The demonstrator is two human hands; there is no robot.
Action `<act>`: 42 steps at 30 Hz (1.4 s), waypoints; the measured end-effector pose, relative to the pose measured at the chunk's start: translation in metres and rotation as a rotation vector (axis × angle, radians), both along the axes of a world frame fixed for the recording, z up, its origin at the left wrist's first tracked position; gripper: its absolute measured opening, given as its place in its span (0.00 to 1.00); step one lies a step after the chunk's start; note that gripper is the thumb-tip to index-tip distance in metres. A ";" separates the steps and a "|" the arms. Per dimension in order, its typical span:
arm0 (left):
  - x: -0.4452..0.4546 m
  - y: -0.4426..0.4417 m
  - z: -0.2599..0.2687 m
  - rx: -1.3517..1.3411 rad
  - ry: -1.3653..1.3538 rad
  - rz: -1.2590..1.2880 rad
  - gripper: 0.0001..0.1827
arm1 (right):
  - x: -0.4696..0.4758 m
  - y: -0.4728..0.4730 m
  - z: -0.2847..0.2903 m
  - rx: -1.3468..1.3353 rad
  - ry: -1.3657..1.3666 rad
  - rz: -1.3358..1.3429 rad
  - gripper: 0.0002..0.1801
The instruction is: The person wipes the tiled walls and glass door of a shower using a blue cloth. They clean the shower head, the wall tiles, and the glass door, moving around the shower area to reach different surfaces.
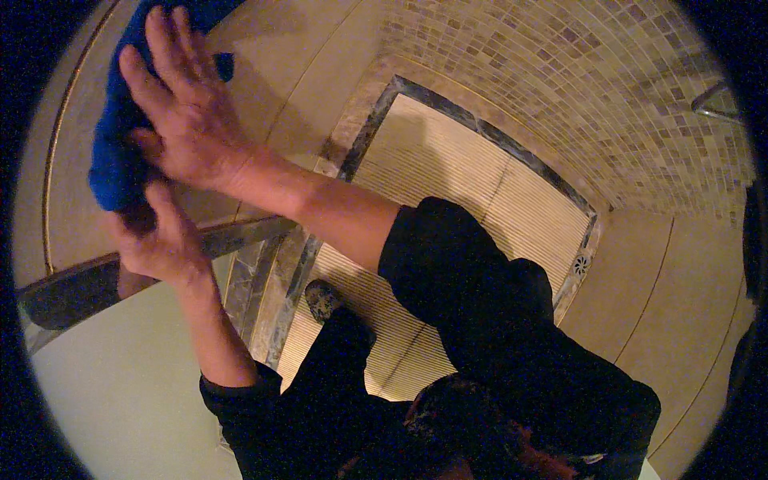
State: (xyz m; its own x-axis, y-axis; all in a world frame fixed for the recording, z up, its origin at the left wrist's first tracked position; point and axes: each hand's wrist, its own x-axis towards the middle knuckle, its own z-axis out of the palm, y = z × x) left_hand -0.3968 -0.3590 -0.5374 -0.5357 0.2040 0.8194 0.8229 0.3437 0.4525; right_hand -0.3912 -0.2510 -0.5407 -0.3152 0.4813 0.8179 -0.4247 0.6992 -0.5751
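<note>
A bunched blue cloth (111, 162) lies along the beige wall slab at the upper left, its lower part in shadow. My right hand (192, 132) reaches across to it, fingers spread and laid over the cloth rather than curled round it. Below, my left hand (162, 243) has its thumb and fingers about the cloth's lower end. Part of that grip is dark and slightly blurred. Both forearms are bare up to black sleeves (420, 246).
A frosted glass panel (120, 372) stands at lower left beside a dark stone ledge (78, 294). Ribbed floor tiles (444, 150) with a marble border lie beneath me, near a round drain (580, 265). A metal bar (711, 102) projects at right from the mosaic wall (570, 90).
</note>
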 end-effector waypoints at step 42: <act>0.015 -0.116 -0.012 0.147 0.169 0.116 0.20 | 0.012 -0.100 -0.022 -0.047 0.123 0.103 0.38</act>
State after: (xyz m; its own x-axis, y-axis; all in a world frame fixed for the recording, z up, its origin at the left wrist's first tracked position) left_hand -0.3821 -0.4753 -0.5496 -0.4013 0.0209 0.9157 0.8501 0.3807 0.3639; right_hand -0.3792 -0.3505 -0.5622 -0.2637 0.4900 0.8309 -0.5623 0.6218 -0.5452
